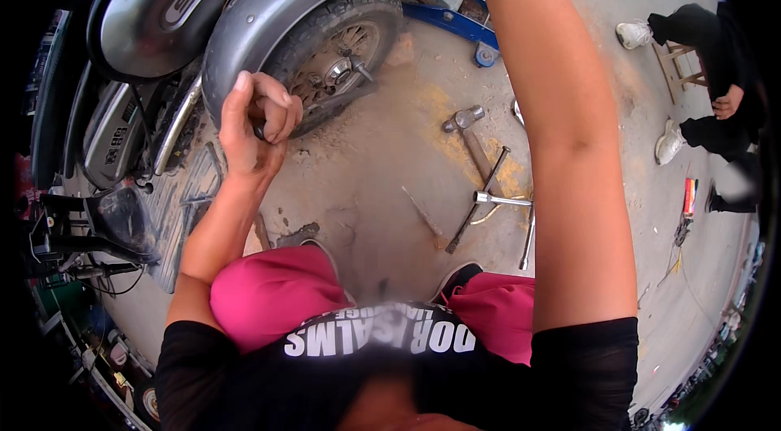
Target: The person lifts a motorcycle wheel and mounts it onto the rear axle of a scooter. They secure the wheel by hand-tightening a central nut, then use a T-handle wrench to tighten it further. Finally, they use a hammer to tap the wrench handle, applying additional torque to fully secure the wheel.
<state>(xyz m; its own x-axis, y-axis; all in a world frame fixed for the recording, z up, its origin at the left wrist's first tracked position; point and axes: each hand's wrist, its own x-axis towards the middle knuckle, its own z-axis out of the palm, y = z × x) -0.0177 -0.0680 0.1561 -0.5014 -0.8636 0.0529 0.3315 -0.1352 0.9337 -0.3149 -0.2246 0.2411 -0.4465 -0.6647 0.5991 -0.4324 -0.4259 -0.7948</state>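
My left hand (259, 115) is in front of the wheel of a motorcycle, its fingers curled in and the thumb pointing up. Something dark shows beneath the fingers, but I cannot make out what it is. The spoked wheel (346, 49) has a knobbly black tyre under a grey mudguard (281, 0), and an axle end sticks out from its hub. From the lower right my right arm (573, 146) stretches up past the top edge, so the right hand is out of sight.
A hammer (480, 142), a dark bar (478, 203) and a chrome cross-shaped wrench (506, 200) lie on the floor by my right arm. Behind the wheel is a blue metal stand (455, 20). At the right another person (708, 65) sits on a wooden stool (679, 69).
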